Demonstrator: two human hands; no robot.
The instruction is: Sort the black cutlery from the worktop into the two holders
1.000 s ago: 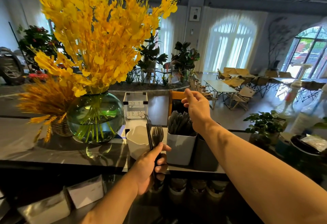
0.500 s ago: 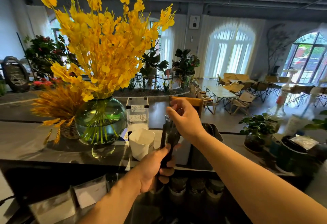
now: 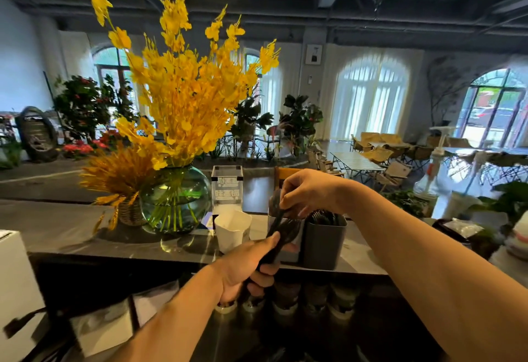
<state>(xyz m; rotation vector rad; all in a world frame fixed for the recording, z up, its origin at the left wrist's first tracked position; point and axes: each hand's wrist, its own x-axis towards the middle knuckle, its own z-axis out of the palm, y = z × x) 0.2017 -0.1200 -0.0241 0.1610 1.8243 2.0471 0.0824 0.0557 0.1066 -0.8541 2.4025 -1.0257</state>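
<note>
My left hand (image 3: 248, 266) grips a bundle of black cutlery (image 3: 281, 237) by the handles, heads tilted up to the right. My right hand (image 3: 304, 193) is above it and pinches the top of one black piece (image 3: 275, 200) from the bundle. Right behind stand the two holders: a light grey holder (image 3: 293, 253), mostly hidden by the hands, and a dark grey holder (image 3: 324, 243) on its right with black cutlery inside.
A white paper cup (image 3: 232, 230) stands left of the holders, with a clear acrylic sign (image 3: 227, 188) behind it. A green glass vase (image 3: 175, 198) of yellow flowers is further left. Small potted plants and containers sit at the right end of the counter (image 3: 71, 233).
My right hand has come back from above the holders to the bundle in my left hand and taken hold of one piece. The view shifted, showing both holders more to the right.
</note>
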